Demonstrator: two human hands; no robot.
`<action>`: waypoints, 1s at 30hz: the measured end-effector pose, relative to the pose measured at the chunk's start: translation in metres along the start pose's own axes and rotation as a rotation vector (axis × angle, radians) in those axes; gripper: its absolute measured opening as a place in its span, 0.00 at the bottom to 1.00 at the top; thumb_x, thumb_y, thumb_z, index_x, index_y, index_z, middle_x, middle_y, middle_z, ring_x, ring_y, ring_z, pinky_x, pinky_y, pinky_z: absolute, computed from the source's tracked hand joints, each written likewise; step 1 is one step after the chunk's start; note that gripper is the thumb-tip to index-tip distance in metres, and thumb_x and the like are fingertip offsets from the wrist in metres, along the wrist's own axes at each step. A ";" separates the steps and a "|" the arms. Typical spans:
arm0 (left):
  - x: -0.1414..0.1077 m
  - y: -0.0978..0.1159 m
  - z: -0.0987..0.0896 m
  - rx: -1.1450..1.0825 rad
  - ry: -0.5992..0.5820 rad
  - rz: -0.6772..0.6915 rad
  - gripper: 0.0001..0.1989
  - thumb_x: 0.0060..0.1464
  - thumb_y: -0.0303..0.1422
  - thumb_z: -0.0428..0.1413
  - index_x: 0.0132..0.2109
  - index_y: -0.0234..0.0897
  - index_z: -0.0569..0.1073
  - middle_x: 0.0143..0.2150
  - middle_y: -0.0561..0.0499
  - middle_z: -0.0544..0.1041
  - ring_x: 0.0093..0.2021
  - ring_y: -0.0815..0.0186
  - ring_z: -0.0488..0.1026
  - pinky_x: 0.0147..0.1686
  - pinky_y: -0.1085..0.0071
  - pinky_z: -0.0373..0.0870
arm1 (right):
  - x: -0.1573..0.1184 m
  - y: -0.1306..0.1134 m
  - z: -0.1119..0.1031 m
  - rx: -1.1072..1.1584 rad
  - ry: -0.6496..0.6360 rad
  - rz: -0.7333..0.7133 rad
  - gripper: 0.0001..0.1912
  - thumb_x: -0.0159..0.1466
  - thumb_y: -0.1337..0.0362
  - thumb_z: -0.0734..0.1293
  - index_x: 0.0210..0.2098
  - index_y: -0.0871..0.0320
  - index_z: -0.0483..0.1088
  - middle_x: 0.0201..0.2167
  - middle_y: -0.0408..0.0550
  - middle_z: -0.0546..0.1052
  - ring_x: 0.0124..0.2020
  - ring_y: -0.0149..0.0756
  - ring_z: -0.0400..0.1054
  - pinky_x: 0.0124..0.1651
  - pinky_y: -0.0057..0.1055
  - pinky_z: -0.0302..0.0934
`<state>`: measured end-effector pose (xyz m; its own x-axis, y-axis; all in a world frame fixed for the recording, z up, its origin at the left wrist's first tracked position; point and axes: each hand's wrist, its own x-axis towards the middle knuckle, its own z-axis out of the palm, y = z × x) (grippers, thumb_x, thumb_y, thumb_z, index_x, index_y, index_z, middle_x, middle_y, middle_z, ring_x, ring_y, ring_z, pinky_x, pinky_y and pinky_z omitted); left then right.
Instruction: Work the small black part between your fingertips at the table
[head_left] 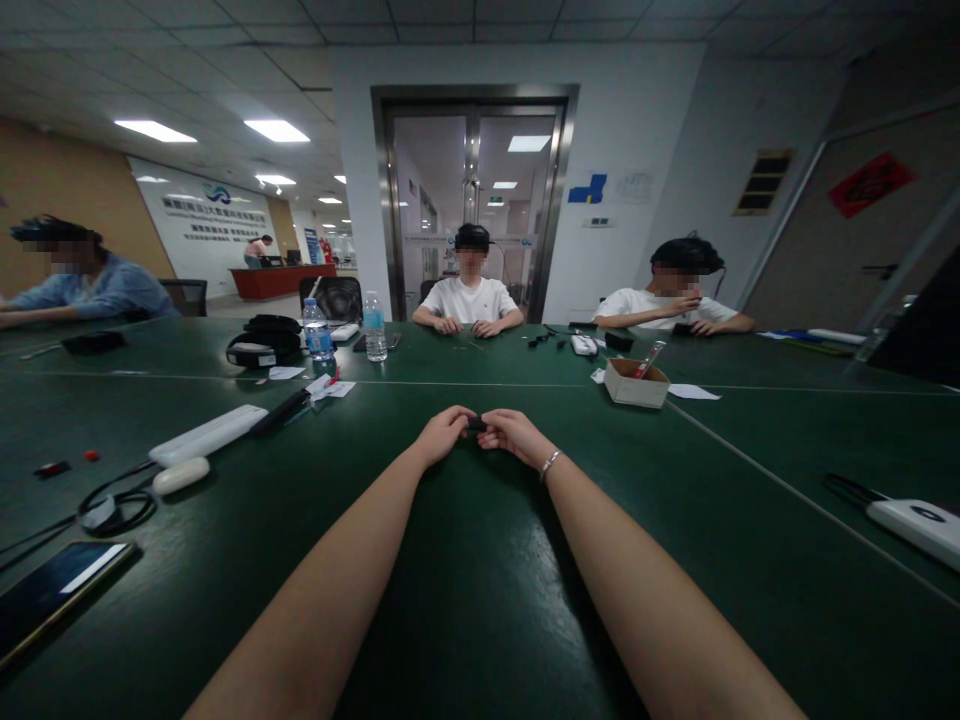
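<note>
A small black object point(476, 424) is held between my two hands over the green table point(465, 560). My left hand point(444, 436) pinches its left end with the fingertips. On the other end, the fingers of my right hand point(514, 437) are closed; a silver bracelet point(550, 465) circles that wrist. The object is too small to make out further, and the fingers partly cover it.
At the left lie a phone point(60, 590), a coiled cable point(120, 512), a white oval case point(181, 476) and a white power strip point(208, 434). Bottles point(375, 330) and a small box point(636, 385) stand further back. Several people sit around the table.
</note>
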<state>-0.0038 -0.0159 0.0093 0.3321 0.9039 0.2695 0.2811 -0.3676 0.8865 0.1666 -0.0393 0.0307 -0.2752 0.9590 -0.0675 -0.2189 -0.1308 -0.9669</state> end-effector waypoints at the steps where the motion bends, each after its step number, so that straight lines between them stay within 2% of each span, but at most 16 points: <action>1: 0.000 0.000 0.000 -0.020 -0.005 -0.006 0.16 0.53 0.39 0.46 0.43 0.34 0.70 0.29 0.51 0.70 0.28 0.70 0.66 0.27 0.74 0.61 | 0.000 0.000 0.000 0.002 0.001 0.003 0.04 0.62 0.75 0.62 0.30 0.66 0.65 0.18 0.51 0.72 0.20 0.34 0.70 0.25 0.26 0.69; 5: -0.001 0.002 0.000 -0.041 -0.061 -0.039 0.19 0.55 0.40 0.43 0.43 0.32 0.70 0.22 0.53 0.68 0.23 0.71 0.64 0.25 0.74 0.59 | -0.001 0.000 0.000 0.001 -0.011 0.006 0.04 0.62 0.74 0.62 0.30 0.66 0.65 0.19 0.52 0.72 0.20 0.34 0.70 0.25 0.27 0.69; 9: -0.001 0.003 0.000 -0.045 -0.040 -0.029 0.16 0.52 0.37 0.47 0.43 0.32 0.70 0.26 0.52 0.70 0.26 0.70 0.66 0.26 0.75 0.61 | -0.001 0.000 0.000 0.000 -0.013 -0.003 0.04 0.62 0.74 0.63 0.30 0.66 0.66 0.18 0.51 0.72 0.20 0.34 0.70 0.24 0.26 0.69; 13: 0.000 0.000 -0.001 0.028 -0.036 -0.017 0.17 0.55 0.40 0.44 0.43 0.34 0.71 0.23 0.54 0.68 0.25 0.70 0.65 0.27 0.74 0.61 | -0.001 -0.001 0.000 -0.006 -0.022 -0.001 0.04 0.62 0.73 0.64 0.29 0.66 0.66 0.19 0.52 0.72 0.20 0.33 0.70 0.25 0.26 0.69; 17: 0.000 -0.001 -0.001 0.033 -0.013 -0.015 0.16 0.54 0.38 0.45 0.43 0.34 0.71 0.27 0.52 0.70 0.28 0.70 0.66 0.28 0.74 0.62 | -0.002 -0.002 0.002 -0.011 -0.014 0.004 0.04 0.62 0.74 0.62 0.30 0.67 0.66 0.19 0.51 0.72 0.20 0.33 0.70 0.25 0.26 0.69; 20: 0.000 0.000 -0.002 0.057 -0.026 -0.011 0.19 0.55 0.40 0.43 0.43 0.33 0.72 0.24 0.53 0.68 0.25 0.70 0.65 0.27 0.74 0.61 | -0.003 -0.002 0.002 -0.005 -0.016 0.003 0.05 0.62 0.74 0.62 0.29 0.66 0.65 0.18 0.50 0.71 0.20 0.33 0.70 0.24 0.26 0.69; 25: 0.000 0.000 -0.001 0.026 0.005 -0.005 0.15 0.52 0.37 0.48 0.43 0.34 0.71 0.35 0.49 0.73 0.31 0.69 0.67 0.31 0.73 0.64 | -0.003 -0.002 0.002 0.004 -0.009 0.004 0.04 0.62 0.74 0.63 0.30 0.67 0.66 0.18 0.50 0.71 0.20 0.33 0.70 0.24 0.26 0.69; 30: -0.003 0.004 -0.001 0.064 -0.047 -0.012 0.21 0.55 0.44 0.43 0.43 0.32 0.71 0.23 0.53 0.68 0.24 0.70 0.64 0.26 0.74 0.61 | -0.001 -0.001 0.001 0.001 -0.021 0.002 0.03 0.61 0.73 0.64 0.30 0.66 0.66 0.18 0.50 0.72 0.20 0.34 0.70 0.25 0.27 0.69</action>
<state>-0.0047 -0.0195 0.0123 0.3695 0.8978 0.2396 0.3416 -0.3711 0.8635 0.1664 -0.0407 0.0322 -0.2951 0.9533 -0.0641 -0.2190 -0.1328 -0.9667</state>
